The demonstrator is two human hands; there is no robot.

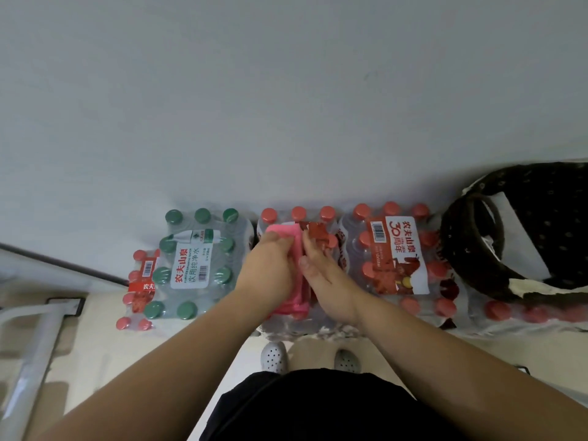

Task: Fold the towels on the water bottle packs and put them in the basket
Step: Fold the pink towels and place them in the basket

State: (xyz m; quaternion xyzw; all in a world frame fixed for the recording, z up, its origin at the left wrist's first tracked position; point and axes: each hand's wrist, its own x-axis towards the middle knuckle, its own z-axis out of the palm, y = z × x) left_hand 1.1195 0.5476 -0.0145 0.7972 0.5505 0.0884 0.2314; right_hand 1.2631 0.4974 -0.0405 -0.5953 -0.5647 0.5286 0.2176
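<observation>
Towel: our pink cloth towel point(284, 233) lies as a narrow folded strip on the middle shrink-wrapped pack of red-capped water bottles point(327, 214), under both hands.
Left hand: our left hand point(267, 265) curls its fingers over the strip's left edge and grips it.
Right hand: our right hand point(321, 272) lies with fingers stretched along the right edge, pressing flat and clasping nothing.
Step, as we judge it: we are firming the fold. We should square the edges, press along the crease, then fold end to end before carrying it to the dark woven basket point(455, 249) at far right.
Writing: the green-capped bottle pack point(191, 265) reads 农夫山泉 and 饮用纯净水. The red-capped pack beside the basket point(394, 256) reads 农夫山泉, 30周年, with a barcode.
</observation>
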